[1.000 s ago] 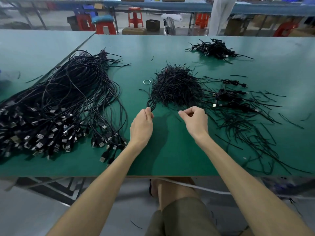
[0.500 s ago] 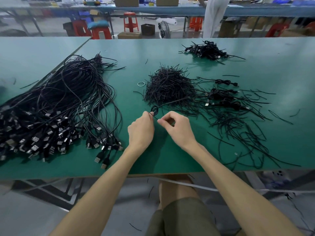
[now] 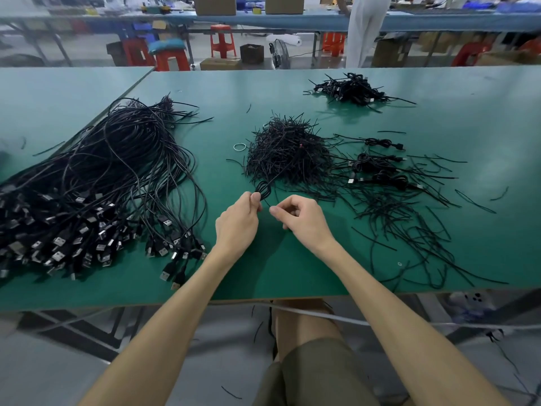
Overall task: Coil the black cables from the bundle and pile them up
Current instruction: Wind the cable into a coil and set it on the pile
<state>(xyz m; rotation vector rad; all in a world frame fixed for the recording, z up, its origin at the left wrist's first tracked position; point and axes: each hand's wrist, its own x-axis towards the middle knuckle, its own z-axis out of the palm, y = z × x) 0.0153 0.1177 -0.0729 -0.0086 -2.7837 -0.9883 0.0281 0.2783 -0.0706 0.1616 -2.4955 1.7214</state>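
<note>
A large bundle of long black USB cables (image 3: 96, 183) sprawls over the left of the green table (image 3: 263, 268). My left hand (image 3: 237, 224) grips a small coiled black cable (image 3: 263, 189) whose loops stick out above my thumb. My right hand (image 3: 301, 218) is just to the right, fingers curled, pinching a thin black strand that runs to the coil. A heap of short black ties (image 3: 289, 153) lies right behind my hands. Three coiled cables (image 3: 377, 165) rest to the right of it, and a pile of coiled cables (image 3: 351, 89) sits farther back.
Loose black ties (image 3: 409, 230) scatter over the right front of the table. A small white ring (image 3: 240, 147) lies left of the tie heap. Beyond the table stand red stools (image 3: 222, 39), boxes, a fan and a person in white.
My hands drew together over the coil a second ago. Since then my right hand has shifted slightly away from my left while still pinching the strand. The camera has tipped downward.
</note>
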